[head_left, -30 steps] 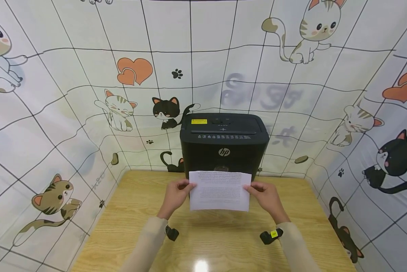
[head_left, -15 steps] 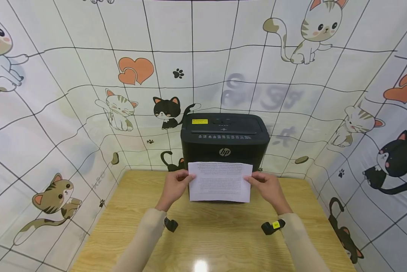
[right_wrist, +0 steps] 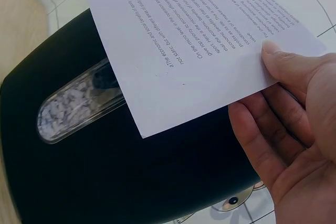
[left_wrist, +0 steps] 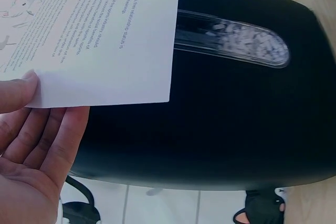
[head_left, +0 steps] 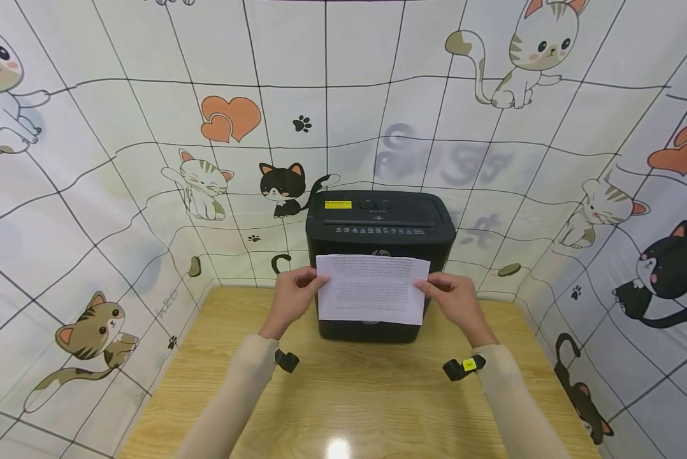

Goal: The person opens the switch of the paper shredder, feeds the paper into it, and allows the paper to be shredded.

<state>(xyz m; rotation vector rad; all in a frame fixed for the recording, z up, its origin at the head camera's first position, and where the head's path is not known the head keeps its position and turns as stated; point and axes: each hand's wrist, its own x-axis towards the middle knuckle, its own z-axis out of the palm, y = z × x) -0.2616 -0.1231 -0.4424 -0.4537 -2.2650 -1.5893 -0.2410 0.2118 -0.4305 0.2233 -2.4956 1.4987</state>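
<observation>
A printed sheet of paper [head_left: 372, 290] is held up in front of a black HP paper shredder [head_left: 378, 220]. My left hand [head_left: 293, 296] pinches its left edge, thumb on the printed face and fingers behind. On the opposite edge my right hand [head_left: 454, 299] pinches it the same way. The sheet covers much of the shredder's front and part of its logo; its top edge is below the shredder's lid. Both wrist views show the shredder's clear window with white paper bits [left_wrist: 257, 43] inside.
The shredder stands at the back of a wooden table [head_left: 343, 395], close to a cat-patterned cloth wall [head_left: 355, 95]. A yellow label [head_left: 338, 204] is on its lid, left of the controls. Side walls of the same cloth flank the table.
Both hands have raised the sheet together, up the shredder's front. It now overlaps the HP logo, and the shredder's base shows beneath it.
</observation>
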